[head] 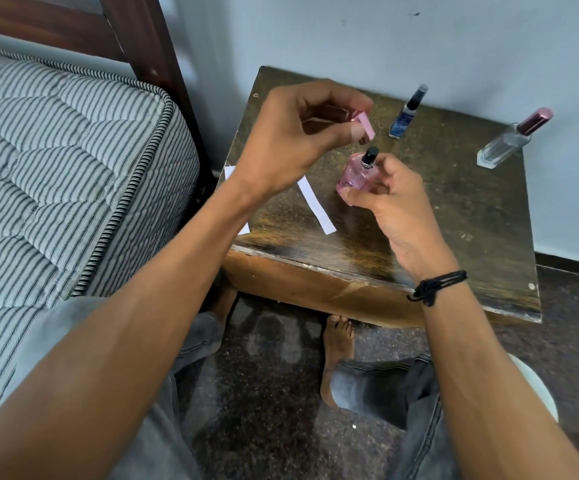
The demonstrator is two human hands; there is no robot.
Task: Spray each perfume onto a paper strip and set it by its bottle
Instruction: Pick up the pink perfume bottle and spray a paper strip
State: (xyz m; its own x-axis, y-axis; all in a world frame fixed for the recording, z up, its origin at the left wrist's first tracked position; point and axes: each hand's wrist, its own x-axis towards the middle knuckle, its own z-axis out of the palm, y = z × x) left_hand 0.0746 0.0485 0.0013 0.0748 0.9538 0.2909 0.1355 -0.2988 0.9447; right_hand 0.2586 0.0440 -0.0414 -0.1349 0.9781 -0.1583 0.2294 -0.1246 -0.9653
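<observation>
My right hand (390, 199) grips a pink perfume bottle (352, 174) above the small wooden table (454, 216); its black spray nozzle is bare. Just above it, my left hand (291, 136) pinches the bottle's pink cap (366, 124). One white paper strip (315, 206) lies flat on the table left of the bottle. Another strip (231, 173) lies partly hidden under my left forearm near the table's left edge. At the back stand a blue bottle with a dark cap (404, 116) and a clear bottle with a maroon cap (509, 140).
A striped mattress (59, 161) and a dark wooden bedpost (149, 46) flank the table's left side. A pale wall rises behind. Below the table edge are my knees in grey jeans and a bare foot (338, 344) on a dark speckled floor.
</observation>
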